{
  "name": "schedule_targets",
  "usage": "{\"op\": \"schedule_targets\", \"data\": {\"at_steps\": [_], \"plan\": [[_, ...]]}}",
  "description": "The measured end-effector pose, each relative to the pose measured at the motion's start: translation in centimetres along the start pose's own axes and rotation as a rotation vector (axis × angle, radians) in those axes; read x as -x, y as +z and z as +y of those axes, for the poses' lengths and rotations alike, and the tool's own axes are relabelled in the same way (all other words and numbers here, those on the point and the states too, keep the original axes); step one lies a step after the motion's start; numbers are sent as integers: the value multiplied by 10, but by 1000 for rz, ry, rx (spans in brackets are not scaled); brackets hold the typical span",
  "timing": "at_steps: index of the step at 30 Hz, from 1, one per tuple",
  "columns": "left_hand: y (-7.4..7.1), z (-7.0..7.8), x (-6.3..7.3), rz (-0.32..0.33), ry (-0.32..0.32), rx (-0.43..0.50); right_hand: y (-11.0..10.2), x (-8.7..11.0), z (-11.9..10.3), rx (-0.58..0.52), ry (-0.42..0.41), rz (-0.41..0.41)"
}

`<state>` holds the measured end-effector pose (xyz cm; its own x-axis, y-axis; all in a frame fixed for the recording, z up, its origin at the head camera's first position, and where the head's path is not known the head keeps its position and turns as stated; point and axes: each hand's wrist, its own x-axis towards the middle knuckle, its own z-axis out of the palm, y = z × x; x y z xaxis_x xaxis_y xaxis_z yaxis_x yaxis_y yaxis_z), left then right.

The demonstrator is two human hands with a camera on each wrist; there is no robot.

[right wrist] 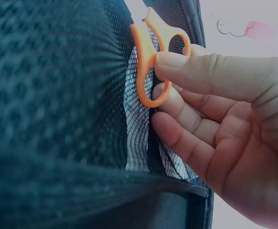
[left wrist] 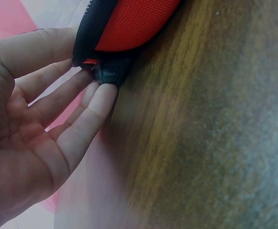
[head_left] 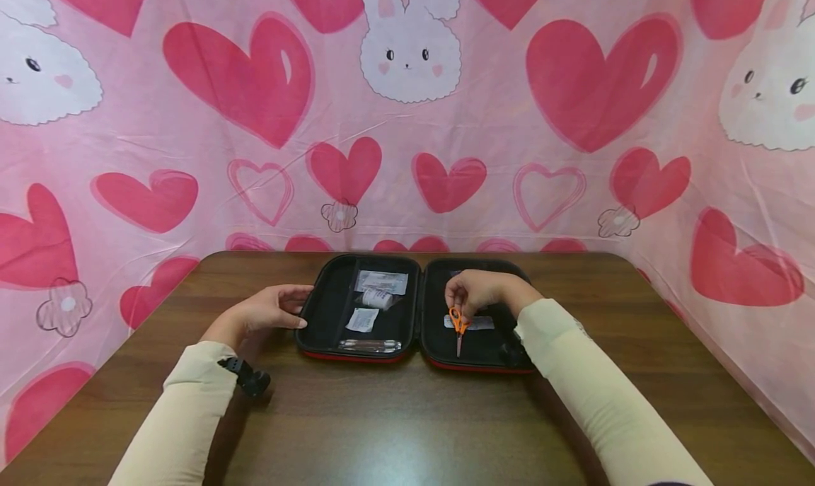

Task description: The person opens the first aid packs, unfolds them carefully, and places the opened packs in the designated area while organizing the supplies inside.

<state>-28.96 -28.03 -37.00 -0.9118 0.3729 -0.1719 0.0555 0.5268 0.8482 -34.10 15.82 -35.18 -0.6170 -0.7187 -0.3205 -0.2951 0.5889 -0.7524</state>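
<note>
A zippered case [head_left: 326, 309], red outside and black inside, lies unfolded on the table. At its left edge is my left hand [head_left: 270, 308]. In the left wrist view, its thumb and fingers [left wrist: 98, 102] hold the rim beside a short black strap [left wrist: 115, 70]. Over the right half, my right hand [head_left: 477, 291] pinches small scissors [head_left: 458, 323] by an orange handle loop, blades pointing toward me. In the right wrist view, the scissors [right wrist: 148, 62] are close over black mesh [right wrist: 58, 95], with a printed white packet [right wrist: 138, 129] behind the mesh.
In the left half of the case lie a clear packet [head_left: 382, 282], a wrapped white roll [head_left: 377, 298], a white sachet [head_left: 362, 320] and a slim clear-wrapped item [head_left: 371, 345]. A brown wooden table [head_left: 382, 422] extends in front. Behind hangs a pink heart-print cloth [head_left: 388, 125].
</note>
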Motion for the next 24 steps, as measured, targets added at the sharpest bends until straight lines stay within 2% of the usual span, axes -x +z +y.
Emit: {"op": "schedule_targets", "data": {"at_steps": [8,16,24], "plan": [[-1,0,0,4,-1,-5,-4,9,4,16,-19,60],[0,0,-1,4,0,-10,-11,21,12,-59,-53,80],[-1,-2,-1,1,-6,-2,-10,35,14,-193,1,145]]}}
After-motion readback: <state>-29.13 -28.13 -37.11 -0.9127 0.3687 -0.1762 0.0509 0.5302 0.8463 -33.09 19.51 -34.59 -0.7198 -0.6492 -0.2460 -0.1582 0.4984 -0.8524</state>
